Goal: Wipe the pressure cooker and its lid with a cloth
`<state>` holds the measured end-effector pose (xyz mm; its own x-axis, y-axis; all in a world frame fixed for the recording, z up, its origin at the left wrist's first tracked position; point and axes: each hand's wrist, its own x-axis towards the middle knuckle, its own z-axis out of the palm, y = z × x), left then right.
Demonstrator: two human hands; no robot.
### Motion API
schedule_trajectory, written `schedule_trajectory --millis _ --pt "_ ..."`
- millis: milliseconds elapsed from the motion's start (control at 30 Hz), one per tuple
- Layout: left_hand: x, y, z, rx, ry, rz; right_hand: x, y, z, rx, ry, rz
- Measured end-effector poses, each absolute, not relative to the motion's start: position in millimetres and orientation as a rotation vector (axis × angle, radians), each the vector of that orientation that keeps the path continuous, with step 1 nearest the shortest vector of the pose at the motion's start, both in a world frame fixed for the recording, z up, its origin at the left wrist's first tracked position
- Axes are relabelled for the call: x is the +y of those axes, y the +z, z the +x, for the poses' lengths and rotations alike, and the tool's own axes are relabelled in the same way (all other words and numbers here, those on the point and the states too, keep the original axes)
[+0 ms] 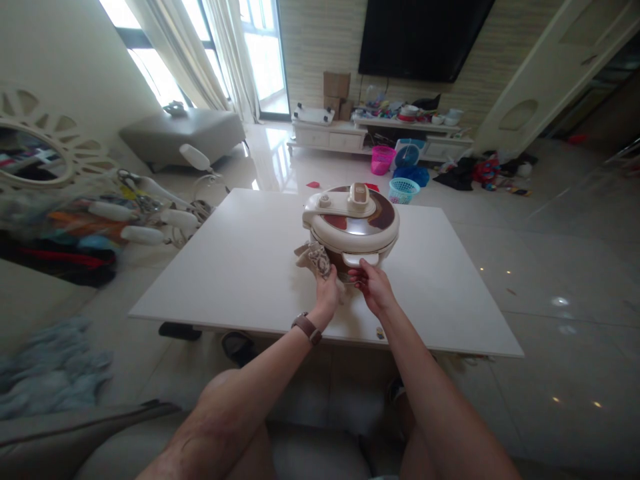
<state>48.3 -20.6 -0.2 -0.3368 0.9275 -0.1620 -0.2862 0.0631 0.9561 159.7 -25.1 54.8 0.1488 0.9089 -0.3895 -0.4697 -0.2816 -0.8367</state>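
Note:
A cream and brown electric pressure cooker (345, 235) stands on the white table (240, 267), with its lid on. My left hand (327, 293) is closed around a patterned cloth (319, 259), pressed to the cooker's lower left side. At the cooker's front, my right hand (373, 285) has its thumb up against the cream side handle (361, 259). The curled fingers of that hand sit just below the handle. Both hands partly hide the cooker's base.
A small dark object (380, 333) lies near the table's front edge. Left of the table is a white multi-armed lamp (165, 193). Beyond it on the floor are a pink basket (383, 160) and a turquoise basket (403, 191). A low white cabinet (330, 138) lines the far wall.

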Motion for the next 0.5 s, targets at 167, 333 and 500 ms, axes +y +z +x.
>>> schedule_trajectory --millis 167,333,500 --pt "-18 0 46 1.285 1.51 0.709 -26 53 156 -0.508 1.416 -1.17" --pt "-12 4 42 1.261 1.532 0.63 -26 51 152 -0.53 1.351 -1.16" --pt "-7 6 34 1.197 1.572 0.528 -32 50 146 -0.496 1.328 -1.177"
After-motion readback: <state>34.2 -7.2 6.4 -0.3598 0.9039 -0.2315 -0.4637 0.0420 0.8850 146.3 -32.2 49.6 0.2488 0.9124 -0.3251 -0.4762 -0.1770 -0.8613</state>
